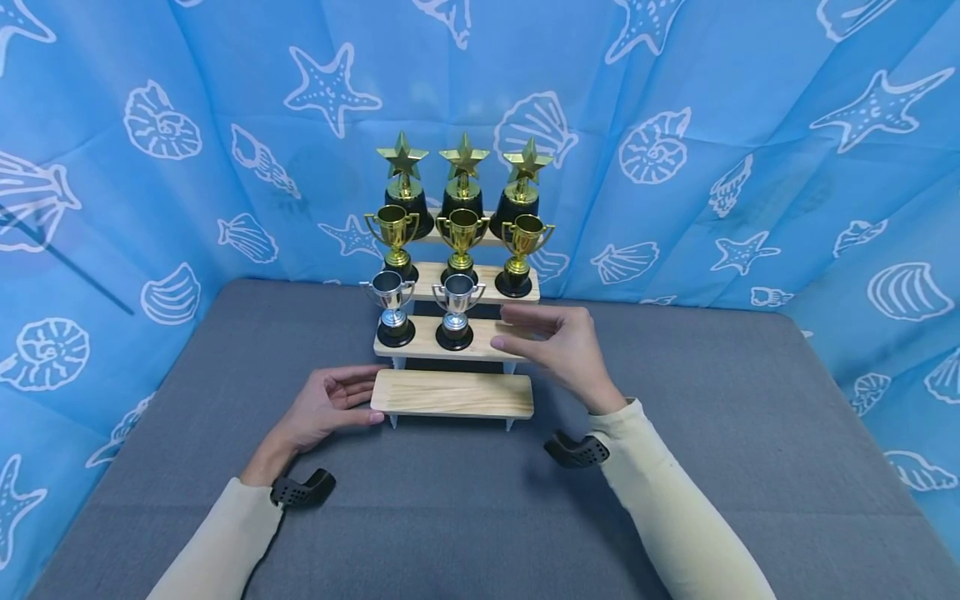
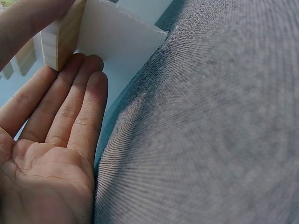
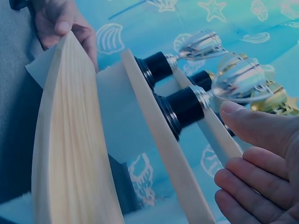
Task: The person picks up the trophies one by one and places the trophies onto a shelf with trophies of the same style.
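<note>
A tiered wooden stand [image 1: 450, 396] holds small trophies in rows. My left hand [image 1: 333, 404] is at the left end of its lowest board, which bears nothing; the thumb touches the front corner. In the left wrist view, the straight fingers [image 2: 84, 112] reach the board's end. My right hand [image 1: 558, 346] holds nothing, over the right end of the second board, thumb and fingers apart. Two silver cup trophies [image 1: 455, 308] with black bases stand on that board, left of this hand. In the right wrist view, my thumb overlaps the nearer silver cup [image 3: 238, 81].
Behind the silver cups stand three gold cup trophies [image 1: 462, 233], and on the top board three gold star trophies [image 1: 464, 167]. The grey cloth-covered table [image 1: 675, 417] runs back to a blue seashell-print curtain [image 1: 262, 83]. White supports [image 2: 117, 37] hold the lowest board.
</note>
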`<control>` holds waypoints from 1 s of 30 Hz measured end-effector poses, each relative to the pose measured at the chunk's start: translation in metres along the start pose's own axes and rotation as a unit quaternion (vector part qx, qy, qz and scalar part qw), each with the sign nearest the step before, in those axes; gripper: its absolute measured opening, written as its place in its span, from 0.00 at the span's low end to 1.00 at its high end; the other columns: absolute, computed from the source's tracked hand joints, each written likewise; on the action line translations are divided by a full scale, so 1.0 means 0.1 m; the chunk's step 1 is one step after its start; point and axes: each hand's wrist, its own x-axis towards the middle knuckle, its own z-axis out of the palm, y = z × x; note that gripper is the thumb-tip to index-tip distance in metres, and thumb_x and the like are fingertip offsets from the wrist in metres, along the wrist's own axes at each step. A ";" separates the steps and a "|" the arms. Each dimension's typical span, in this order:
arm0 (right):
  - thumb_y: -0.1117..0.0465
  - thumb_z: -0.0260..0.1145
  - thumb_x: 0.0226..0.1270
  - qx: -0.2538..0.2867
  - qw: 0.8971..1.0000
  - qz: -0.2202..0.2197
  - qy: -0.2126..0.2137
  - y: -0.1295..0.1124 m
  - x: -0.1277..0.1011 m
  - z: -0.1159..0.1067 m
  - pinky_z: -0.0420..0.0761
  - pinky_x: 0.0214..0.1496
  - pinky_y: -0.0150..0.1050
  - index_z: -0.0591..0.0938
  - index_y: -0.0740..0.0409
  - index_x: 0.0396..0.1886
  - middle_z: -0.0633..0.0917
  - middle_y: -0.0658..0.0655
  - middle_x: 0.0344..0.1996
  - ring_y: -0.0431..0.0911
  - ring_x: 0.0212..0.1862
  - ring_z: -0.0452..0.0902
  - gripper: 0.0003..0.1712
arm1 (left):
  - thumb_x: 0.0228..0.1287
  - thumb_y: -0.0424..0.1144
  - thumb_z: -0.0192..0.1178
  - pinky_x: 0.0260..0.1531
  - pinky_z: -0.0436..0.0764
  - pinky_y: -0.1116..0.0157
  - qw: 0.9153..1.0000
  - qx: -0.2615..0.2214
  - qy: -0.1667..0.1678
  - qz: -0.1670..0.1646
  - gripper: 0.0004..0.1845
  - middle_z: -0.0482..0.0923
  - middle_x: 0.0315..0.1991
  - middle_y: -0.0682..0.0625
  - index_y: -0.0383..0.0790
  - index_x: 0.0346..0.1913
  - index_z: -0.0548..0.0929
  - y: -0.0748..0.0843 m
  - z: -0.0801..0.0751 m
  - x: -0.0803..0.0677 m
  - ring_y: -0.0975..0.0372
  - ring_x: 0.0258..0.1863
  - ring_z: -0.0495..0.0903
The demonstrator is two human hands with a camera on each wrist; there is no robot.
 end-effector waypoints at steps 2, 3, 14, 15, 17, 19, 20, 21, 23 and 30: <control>0.55 0.82 0.55 -0.005 1.000 -0.001 0.005 0.01 -0.03 -0.04 0.82 0.64 0.44 0.86 0.58 0.56 0.88 0.56 0.51 0.48 0.55 0.84 0.29 | 0.52 0.19 0.71 0.61 0.80 0.62 1.000 -0.001 -0.001 -0.001 0.40 0.68 0.67 0.25 0.17 0.69 0.65 0.00 0.00 0.00 0.61 0.58 0.81; 0.54 0.82 0.55 -0.008 1.000 0.003 0.008 0.01 -0.04 -0.06 0.82 0.64 0.44 0.86 0.57 0.57 0.88 0.55 0.51 0.47 0.55 0.84 0.29 | 0.52 0.19 0.71 0.61 0.80 0.62 1.000 -0.001 -0.001 -0.002 0.40 0.68 0.67 0.25 0.17 0.69 0.65 0.00 0.00 0.00 0.61 0.59 0.81; 0.53 0.82 0.55 -0.025 0.999 0.033 0.028 0.13 -0.18 -0.27 0.79 0.67 0.45 0.84 0.60 0.59 0.87 0.55 0.54 0.48 0.59 0.82 0.33 | 0.52 0.19 0.71 0.62 0.79 0.62 1.000 -0.002 -0.001 -0.001 0.40 0.67 0.67 0.24 0.17 0.69 0.65 0.01 0.00 0.00 0.61 0.59 0.81; 0.52 0.82 0.55 -0.026 0.999 0.037 0.030 0.14 -0.19 -0.29 0.79 0.68 0.46 0.84 0.60 0.59 0.87 0.56 0.54 0.48 0.59 0.81 0.33 | 0.52 0.19 0.71 0.62 0.79 0.62 1.000 -0.002 -0.001 -0.001 0.40 0.68 0.67 0.25 0.17 0.69 0.65 0.01 0.01 0.00 0.61 0.59 0.81; 0.53 0.82 0.55 -0.030 0.998 0.041 0.034 0.18 -0.22 -0.32 0.78 0.69 0.47 0.84 0.60 0.59 0.87 0.56 0.55 0.49 0.60 0.81 0.33 | 0.52 0.19 0.71 0.61 0.80 0.62 1.000 -0.001 0.001 -0.001 0.40 0.68 0.67 0.25 0.17 0.69 0.65 0.02 0.01 0.01 0.61 0.58 0.81; 0.53 0.82 0.55 -0.034 0.998 0.044 0.036 0.22 -0.24 -0.35 0.77 0.69 0.47 0.84 0.61 0.59 0.86 0.57 0.55 0.49 0.60 0.81 0.33 | 0.52 0.19 0.71 0.61 0.80 0.62 1.000 -0.002 0.001 0.000 0.40 0.69 0.67 0.25 0.17 0.69 0.65 0.03 0.02 0.01 0.61 0.58 0.81; 0.53 0.82 0.55 -0.036 0.998 0.046 0.036 0.24 -0.26 -0.36 0.77 0.70 0.47 0.84 0.61 0.59 0.86 0.57 0.55 0.49 0.60 0.81 0.33 | 0.52 0.19 0.72 0.61 0.80 0.62 1.000 -0.001 0.002 0.000 0.40 0.69 0.66 0.25 0.17 0.68 0.65 0.03 0.02 0.01 0.61 0.58 0.81; 0.53 0.82 0.55 -0.039 0.997 0.047 0.037 0.27 -0.27 -0.38 0.76 0.70 0.47 0.84 0.60 0.59 0.86 0.57 0.55 0.49 0.60 0.81 0.33 | 0.52 0.19 0.72 0.61 0.80 0.62 1.000 -0.001 0.002 0.000 0.40 0.69 0.66 0.25 0.16 0.68 0.65 0.03 0.02 0.01 0.61 0.58 0.81; 0.53 0.82 0.55 -0.039 0.997 0.052 0.038 0.31 -0.30 -0.40 0.76 0.70 0.47 0.84 0.60 0.59 0.86 0.57 0.55 0.49 0.60 0.81 0.32 | 0.52 0.19 0.72 0.61 0.80 0.62 1.000 0.000 0.002 -0.001 0.40 0.69 0.66 0.25 0.16 0.68 0.65 0.03 0.02 0.01 0.61 0.58 0.81; 0.55 0.81 0.56 -0.051 0.996 0.064 0.044 0.49 -0.39 -0.47 0.79 0.68 0.46 0.84 0.62 0.60 0.86 0.58 0.55 0.50 0.59 0.81 0.32 | 0.52 0.19 0.71 0.61 0.80 0.62 1.000 0.003 0.006 -0.003 0.40 0.68 0.66 0.25 0.17 0.68 0.65 0.03 0.02 0.00 0.62 0.58 0.81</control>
